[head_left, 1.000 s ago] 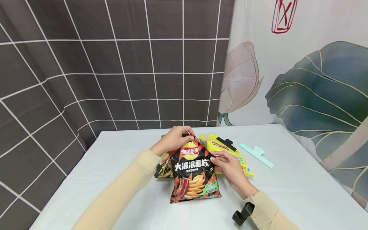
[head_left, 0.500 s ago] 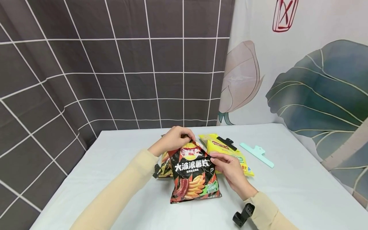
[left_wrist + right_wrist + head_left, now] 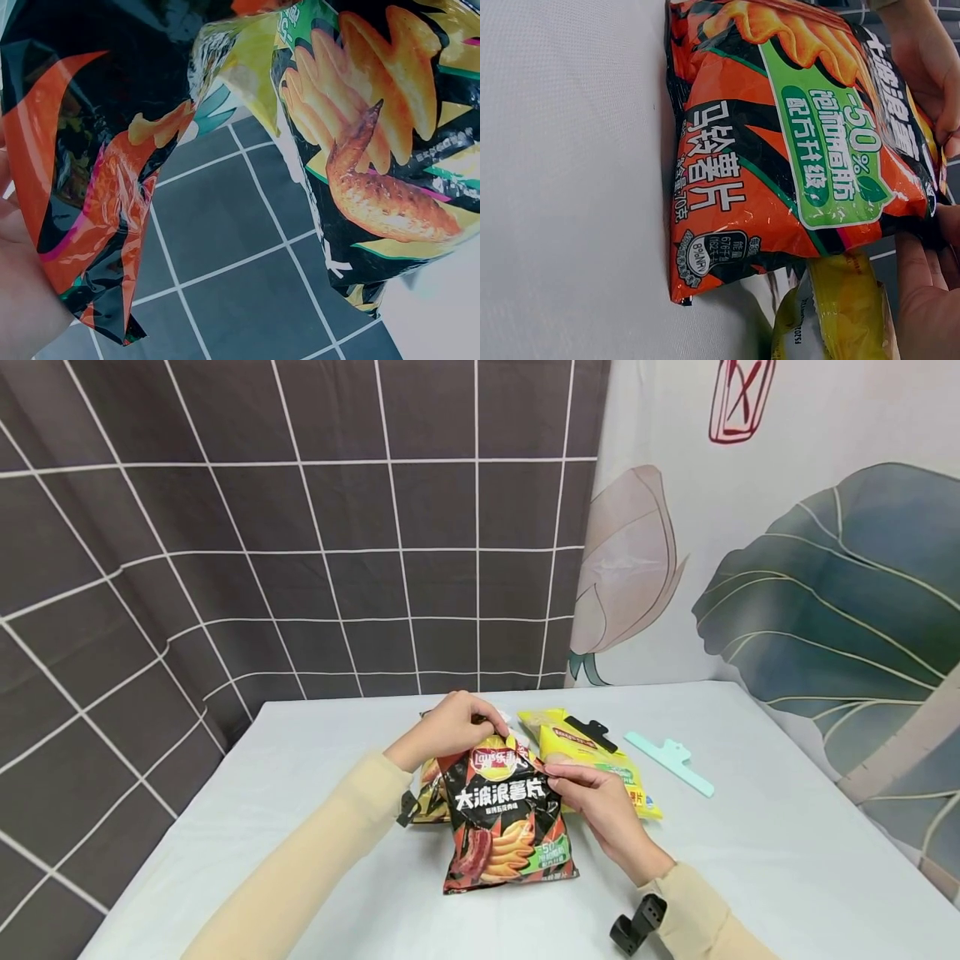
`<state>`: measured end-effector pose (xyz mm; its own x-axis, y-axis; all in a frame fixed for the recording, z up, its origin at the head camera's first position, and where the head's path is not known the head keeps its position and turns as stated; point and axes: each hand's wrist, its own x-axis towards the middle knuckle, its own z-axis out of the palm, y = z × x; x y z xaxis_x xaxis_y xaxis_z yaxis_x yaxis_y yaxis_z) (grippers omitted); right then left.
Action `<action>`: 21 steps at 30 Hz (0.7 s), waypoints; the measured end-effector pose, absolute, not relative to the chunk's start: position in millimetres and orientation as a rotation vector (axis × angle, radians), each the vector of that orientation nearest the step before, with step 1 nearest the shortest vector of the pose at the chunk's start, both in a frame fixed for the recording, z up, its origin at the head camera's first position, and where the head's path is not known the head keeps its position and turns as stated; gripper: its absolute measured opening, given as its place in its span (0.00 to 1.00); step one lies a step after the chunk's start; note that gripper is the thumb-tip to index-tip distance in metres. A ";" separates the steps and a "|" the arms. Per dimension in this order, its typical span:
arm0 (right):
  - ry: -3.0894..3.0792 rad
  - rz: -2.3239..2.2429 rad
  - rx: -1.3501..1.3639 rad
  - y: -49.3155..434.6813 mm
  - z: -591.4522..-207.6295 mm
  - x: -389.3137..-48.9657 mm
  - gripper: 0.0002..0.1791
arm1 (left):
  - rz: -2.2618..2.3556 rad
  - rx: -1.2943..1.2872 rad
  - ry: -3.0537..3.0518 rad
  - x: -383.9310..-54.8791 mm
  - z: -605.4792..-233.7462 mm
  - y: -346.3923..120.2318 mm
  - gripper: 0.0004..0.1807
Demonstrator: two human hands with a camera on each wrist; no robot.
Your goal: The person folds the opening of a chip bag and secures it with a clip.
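A black and red potato chip bag (image 3: 498,827) stands upright on the table, its lower edge touching the white cloth. My left hand (image 3: 452,724) pinches its top edge, which is creased near the fingertips. With thumb and fingers, my right hand (image 3: 600,797) grips the bag's upper right side. In the right wrist view both the left hand (image 3: 926,67) and the right hand (image 3: 926,289) hold the bag's upper end. The bag's back (image 3: 82,142) fills the left of the left wrist view, beside part of the left hand (image 3: 26,277).
Behind the held bag lies a chip bag with a chicken wing print (image 3: 390,150), mostly hidden in the head view. A yellow chip bag (image 3: 622,768) with a black sealing clip (image 3: 591,733) lies to the right. Farther right is a mint-green sealing clip (image 3: 670,763) on the white tablecloth (image 3: 750,860).
My left hand has come slightly down at the fingertips, and the bag's top edge has bent lower with it. My right hand keeps its hold, almost unmoved.
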<state>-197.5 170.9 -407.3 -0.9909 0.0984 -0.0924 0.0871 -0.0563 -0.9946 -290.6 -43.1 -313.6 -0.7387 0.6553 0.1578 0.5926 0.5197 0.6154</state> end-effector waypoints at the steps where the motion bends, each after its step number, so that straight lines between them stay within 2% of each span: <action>1: -2.159 2.262 -0.214 170.9 -407.4 -197.4 0.18 | 1.018 1.087 2.659 -290.4 -313.8 -43.0 0.14; 11: -2.275 2.151 -0.166 172.4 -406.7 -194.0 0.18 | 1.092 1.011 2.609 -286.5 -315.8 -45.3 0.09; 15: -2.323 2.105 -0.127 173.8 -405.4 -192.7 0.18 | 1.081 1.108 2.630 -286.8 -318.4 -45.0 0.05; 21: -2.418 2.014 -0.078 176.2 -403.6 -190.7 0.18 | 1.024 1.198 2.695 -287.6 -323.9 -44.5 0.08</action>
